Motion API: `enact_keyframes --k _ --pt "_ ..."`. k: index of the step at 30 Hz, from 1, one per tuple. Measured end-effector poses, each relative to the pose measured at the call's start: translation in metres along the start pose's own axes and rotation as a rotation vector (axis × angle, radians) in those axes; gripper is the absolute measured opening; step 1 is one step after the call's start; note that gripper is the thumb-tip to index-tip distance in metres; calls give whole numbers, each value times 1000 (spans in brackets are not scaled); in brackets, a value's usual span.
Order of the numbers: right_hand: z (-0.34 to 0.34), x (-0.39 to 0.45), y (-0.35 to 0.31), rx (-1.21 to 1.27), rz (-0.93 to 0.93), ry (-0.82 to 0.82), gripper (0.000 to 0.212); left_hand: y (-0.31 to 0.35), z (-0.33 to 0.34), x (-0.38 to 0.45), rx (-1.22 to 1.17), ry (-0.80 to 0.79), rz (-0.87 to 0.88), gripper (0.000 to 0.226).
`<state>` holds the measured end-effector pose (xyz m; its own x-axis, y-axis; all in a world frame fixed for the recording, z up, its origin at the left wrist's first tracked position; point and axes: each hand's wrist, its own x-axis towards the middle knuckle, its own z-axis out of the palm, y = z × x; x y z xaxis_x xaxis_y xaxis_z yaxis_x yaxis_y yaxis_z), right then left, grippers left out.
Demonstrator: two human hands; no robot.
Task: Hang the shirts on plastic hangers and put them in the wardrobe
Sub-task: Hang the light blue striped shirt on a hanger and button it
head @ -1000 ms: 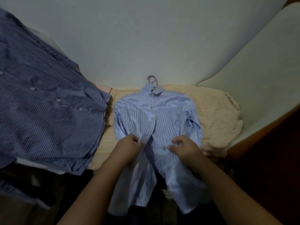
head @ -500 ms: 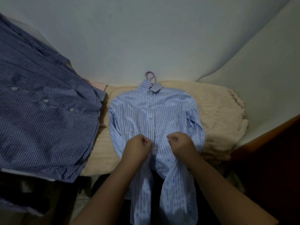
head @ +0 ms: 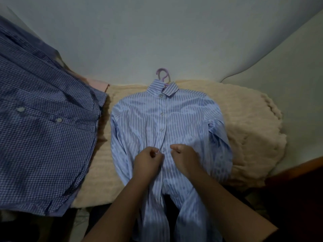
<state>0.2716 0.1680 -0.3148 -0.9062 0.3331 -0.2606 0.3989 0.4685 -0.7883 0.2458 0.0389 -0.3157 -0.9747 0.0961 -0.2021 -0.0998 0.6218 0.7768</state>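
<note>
A light blue striped shirt (head: 166,123) lies flat, front up, on a cream fluffy blanket (head: 248,119). A purple plastic hanger (head: 163,75) is inside it; only the hook shows above the collar. The upper buttons are fastened and the lower hem hangs open over the edge. My left hand (head: 147,161) and my right hand (head: 185,158) pinch the two front edges of the shirt at mid-placket, close together, fingers curled on the fabric.
A dark blue checked shirt (head: 43,130) hangs or lies at the left, overlapping the blanket's left edge. A pale wall fills the back. A white panel (head: 279,55) with a brown wooden edge (head: 297,166) stands at the right. The floor below is dark.
Both hands have moved up the shirt front and drawn together at the placket. The open front panels have been pulled closed at the middle.
</note>
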Motion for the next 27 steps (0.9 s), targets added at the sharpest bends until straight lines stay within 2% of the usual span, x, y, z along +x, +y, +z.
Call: enact_keyframes --k 4,8,10,12,15,22,27 --pt "5 3 -15 -84 -99 -27 21 -12 -5 7 -229 -62 -107 17" --pt "4 10 -23 -109 -5 -62 45 -11 -12 16 -380 -162 -225 20" --pt "3 12 -27 -108 13 -111 46 -11 -14 20 -454 -206 -266 18" --pt "3 15 -29 -40 74 -143 37 -11 -14 22 -516 -246 -288 19" --pt "1 17 -29 75 164 -195 29 -10 -15 22 -560 -283 -282 17" --pt "-4 20 -29 166 227 -236 10 -10 -15 24 -593 -295 -277 14" --pt "-2 17 -26 243 244 -217 29 -5 -15 24 -578 -342 -268 15"
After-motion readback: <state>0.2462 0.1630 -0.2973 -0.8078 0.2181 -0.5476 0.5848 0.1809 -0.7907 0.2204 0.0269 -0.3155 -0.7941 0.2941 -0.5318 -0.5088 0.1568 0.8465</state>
